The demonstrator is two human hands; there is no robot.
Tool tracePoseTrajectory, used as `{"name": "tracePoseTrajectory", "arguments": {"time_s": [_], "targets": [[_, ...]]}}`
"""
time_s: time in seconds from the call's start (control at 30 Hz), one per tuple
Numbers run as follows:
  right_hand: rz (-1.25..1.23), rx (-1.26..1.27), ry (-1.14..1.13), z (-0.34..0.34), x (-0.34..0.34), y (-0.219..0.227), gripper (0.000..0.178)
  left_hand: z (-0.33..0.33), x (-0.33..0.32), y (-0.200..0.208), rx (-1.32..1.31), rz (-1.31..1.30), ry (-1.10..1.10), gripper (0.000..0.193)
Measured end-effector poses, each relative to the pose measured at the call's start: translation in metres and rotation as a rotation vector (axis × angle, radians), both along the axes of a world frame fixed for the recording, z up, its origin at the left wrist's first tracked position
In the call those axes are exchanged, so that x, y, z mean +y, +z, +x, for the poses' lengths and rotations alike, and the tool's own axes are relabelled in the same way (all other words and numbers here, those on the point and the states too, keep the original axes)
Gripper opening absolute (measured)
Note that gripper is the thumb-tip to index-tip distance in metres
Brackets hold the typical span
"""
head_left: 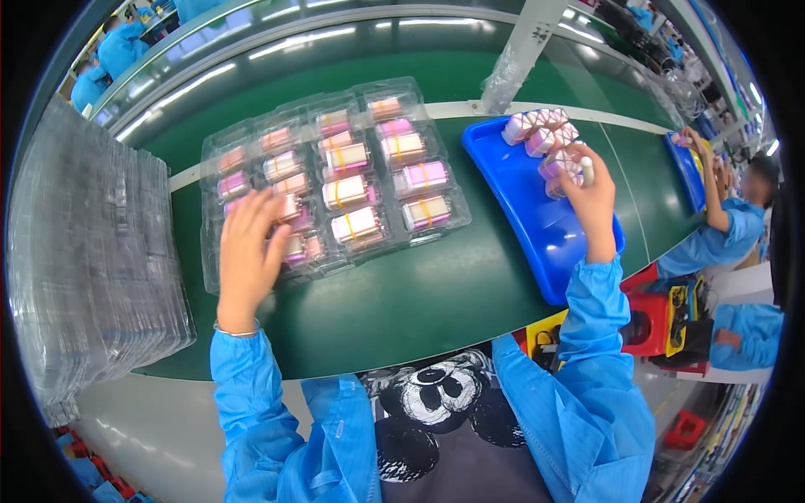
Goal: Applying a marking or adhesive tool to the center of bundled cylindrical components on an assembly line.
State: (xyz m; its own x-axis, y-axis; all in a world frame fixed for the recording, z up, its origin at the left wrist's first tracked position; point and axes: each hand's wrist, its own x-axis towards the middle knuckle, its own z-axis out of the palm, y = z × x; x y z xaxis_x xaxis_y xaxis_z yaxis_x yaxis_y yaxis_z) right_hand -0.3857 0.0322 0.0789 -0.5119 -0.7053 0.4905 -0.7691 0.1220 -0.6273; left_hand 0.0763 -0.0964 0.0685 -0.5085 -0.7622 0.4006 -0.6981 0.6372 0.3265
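A clear plastic tray (381, 243) lies on the green work surface, its compartments holding several small pink and white blocks (345, 191), many with a yellow band. Over its left near part, my left hand (250, 247) reaches with fingers stretched and thumb apart, touching or just above the blocks. A blue plastic tray (537, 243) sits to the right with a cluster of pink-and-white blocks (541, 138) at its far end. My right hand (592, 201) has its fingers closed around a pink-and-white block (553, 165) there. A white cover shows at one fingertip.
Stacked clear plastic trays (92, 251) rise high at the left. A plastic-wrapped metal post (521, 59) stands behind the blue tray. At the right, a person in blue (713, 226) works at another blue tray (688, 172). A red stool (646, 323) stands below the surface.
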Motion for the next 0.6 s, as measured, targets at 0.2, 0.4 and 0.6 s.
{"name": "tracePoseTrajectory", "arguments": {"time_s": [0.2,0.4,0.6], "targets": [[-0.066,-0.142,0.298,0.075,0.016,0.038,0.039,-0.005,0.01,-0.008,-0.137,-0.205,0.07,0.045],[0.19,-0.214,0.795,0.167,0.025,0.011,0.042,-0.037,0.046,-0.016,0.277,-0.243,-0.4,0.049],[0.469,-0.216,0.861,0.191,0.031,-0.024,0.048,-0.069,0.079,-0.051,0.32,0.207,-0.565,0.059]]}}
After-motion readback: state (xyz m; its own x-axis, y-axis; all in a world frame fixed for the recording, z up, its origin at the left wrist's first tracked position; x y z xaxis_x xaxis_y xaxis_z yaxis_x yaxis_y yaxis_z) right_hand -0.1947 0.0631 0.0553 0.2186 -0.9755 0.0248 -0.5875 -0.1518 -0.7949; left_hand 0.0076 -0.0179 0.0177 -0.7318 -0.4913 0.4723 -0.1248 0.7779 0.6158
